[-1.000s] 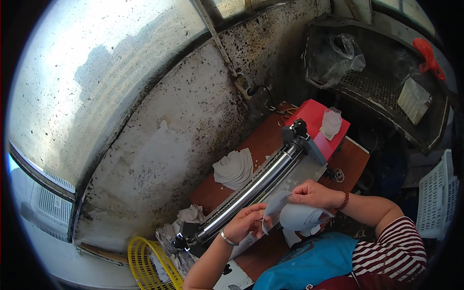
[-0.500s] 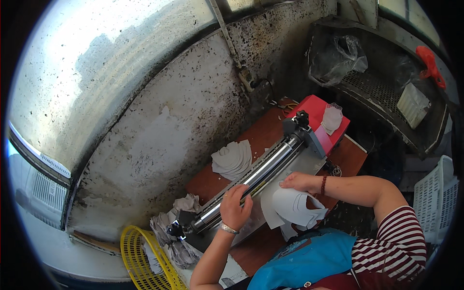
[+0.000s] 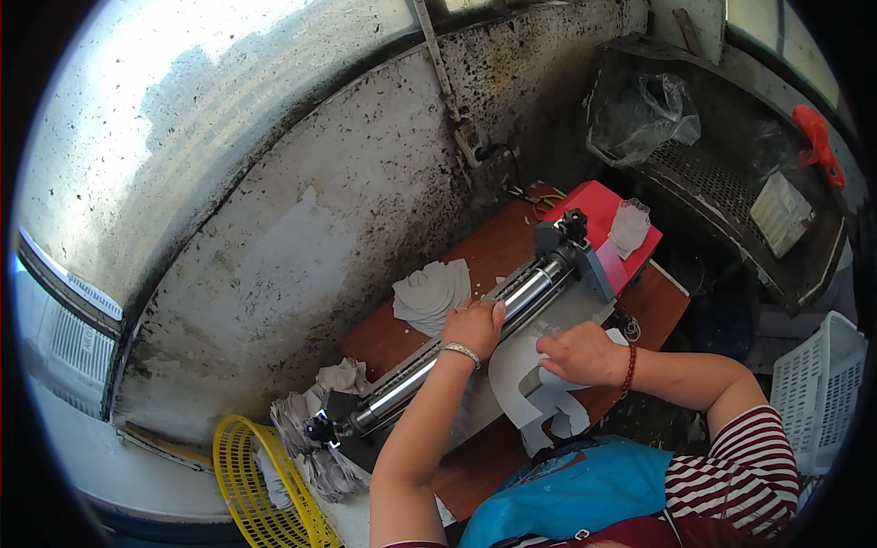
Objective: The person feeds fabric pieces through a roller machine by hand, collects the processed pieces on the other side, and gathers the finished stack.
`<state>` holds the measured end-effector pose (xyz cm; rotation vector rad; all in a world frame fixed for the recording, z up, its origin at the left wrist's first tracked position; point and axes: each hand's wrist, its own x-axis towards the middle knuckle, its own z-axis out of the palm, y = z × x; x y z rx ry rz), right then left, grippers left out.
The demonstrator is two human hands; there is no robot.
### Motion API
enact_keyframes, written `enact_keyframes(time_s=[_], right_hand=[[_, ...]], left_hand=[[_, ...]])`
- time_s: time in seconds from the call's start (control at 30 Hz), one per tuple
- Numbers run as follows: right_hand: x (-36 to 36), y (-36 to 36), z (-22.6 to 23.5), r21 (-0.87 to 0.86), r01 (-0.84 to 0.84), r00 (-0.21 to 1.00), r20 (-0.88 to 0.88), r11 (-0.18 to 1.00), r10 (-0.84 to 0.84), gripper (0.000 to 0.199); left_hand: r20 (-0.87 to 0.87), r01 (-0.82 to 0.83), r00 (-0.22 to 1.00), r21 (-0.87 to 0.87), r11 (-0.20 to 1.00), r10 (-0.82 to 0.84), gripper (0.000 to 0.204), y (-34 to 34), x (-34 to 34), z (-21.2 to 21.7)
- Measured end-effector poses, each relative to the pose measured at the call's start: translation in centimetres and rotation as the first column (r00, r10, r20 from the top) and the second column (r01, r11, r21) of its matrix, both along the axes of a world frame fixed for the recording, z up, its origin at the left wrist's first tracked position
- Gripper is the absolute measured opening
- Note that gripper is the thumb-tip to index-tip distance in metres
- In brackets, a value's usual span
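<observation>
Sheets (image 3: 551, 404), pale grey, smooth, curved-edged; under right hand (image 3: 581, 354)

Bare forearms frame the moment as a person's left hand (image 3: 473, 327) reaches forward, its back turned up, thumb on the inner side. The left forearm (image 3: 416, 434) rises steeply from the lower edge, leaning right toward its wrist (image 3: 459, 355). Opposite, the right elbow (image 3: 744, 388) juts outward, bent, the right forearm (image 3: 681, 373) running nearly level inward. The right hand (image 3: 582, 353), knuckles up, points left, fingers curled, near its partner but apart.
</observation>
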<state>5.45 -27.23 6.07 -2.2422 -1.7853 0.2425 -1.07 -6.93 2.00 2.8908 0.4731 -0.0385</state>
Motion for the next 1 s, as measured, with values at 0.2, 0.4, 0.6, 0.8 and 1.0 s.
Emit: enact_keyframes(time_s=[0.2,0.4,0.6,0.8,1.0], right_hand=[[-2.2,0.4,-3.9,-0.045,-0.160,0.984,-0.089,0.986,0.156,0.016],[-2.6,2.0,-4.4,-0.043,-0.120,0.988,-0.101,0.992,0.115,0.014],[-2.0,2.9,-4.4,0.015,-0.080,0.992,-0.098,0.997,0.082,0.015],[-1.6,1.7,-2.6,0.134,-0.042,0.977,-0.202,0.990,0.069,0.020],[-1.3,2.4,-3.5,-0.103,-0.123,0.991,-0.060,0.987,0.117,0.014]], left_hand=[[0.023,-0.024,0.999,-0.075,0.997,0.026,0.050,-0.4,1.4,-0.4],[-0.128,-0.137,0.987,-0.310,0.941,0.102,0.056,0.8,1.1,0.2],[-0.165,-0.189,0.979,-0.503,0.844,0.121,0.047,4.9,0.6,-2.8],[-0.270,-0.270,0.954,-0.569,0.776,0.134,0.038,5.7,1.7,-2.9],[-0.149,-0.184,0.982,-0.612,0.769,0.116,0.037,6.4,1.6,-4.9]])
